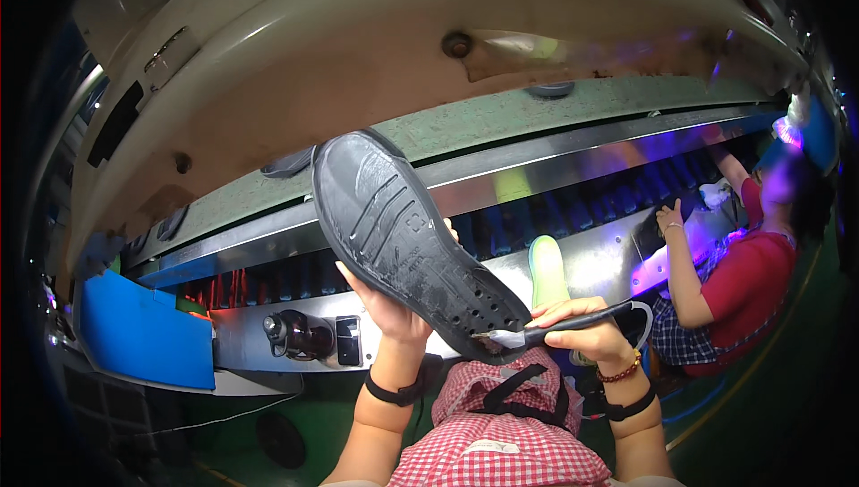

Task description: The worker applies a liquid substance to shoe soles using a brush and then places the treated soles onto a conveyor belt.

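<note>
A large black shoe sole [394, 219] is held up at a slant in front of me, its wet-looking face with several grooves and small heel holes turned toward me. My left hand [389, 304] grips its left edge from below, the fingers partly hidden behind it. In my right hand [586, 330] is a black-handled brush [559, 324], the fingers closed around the handle. Its pale tip touches the heel end of the sole, and a thin grey tube curves off the handle's far end. A yellow-green sole [548, 272] lies on the metal bench just beyond my right hand.
A dark bottle [302, 335] and a phone [348, 341] sit at the left of the bench [242, 330]. Behind runs a metal rail [501, 178] and a green conveyor belt [501, 120] carrying dark shoe parts. A large hood [358, 49] overhangs. A co-worker [743, 281] works at right.
</note>
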